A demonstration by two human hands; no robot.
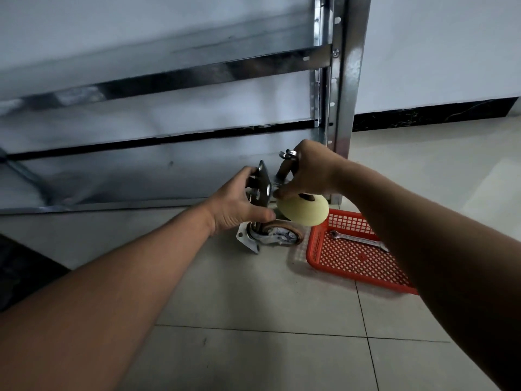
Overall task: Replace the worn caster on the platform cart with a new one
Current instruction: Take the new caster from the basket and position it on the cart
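The platform cart [169, 114] stands tipped on its side, its metal underside facing me. A new caster with a pale yellow wheel [303, 211] is held against the cart's lower right corner. My left hand [239, 204] grips its steel mounting plate [263, 180]. My right hand [310, 170] holds a metal wrench [287, 162] and its fingertips pinch at a bolt beside the plate. The worn caster [270, 235], with a brownish wheel and steel bracket, lies on the tiled floor just below my left hand.
A red mesh basket [352, 261] sits on the floor to the right and holds an open-end spanner [358, 239]. A white wall with a black skirting [428, 114] runs behind. Pale tiles [267, 348] cover the floor near me.
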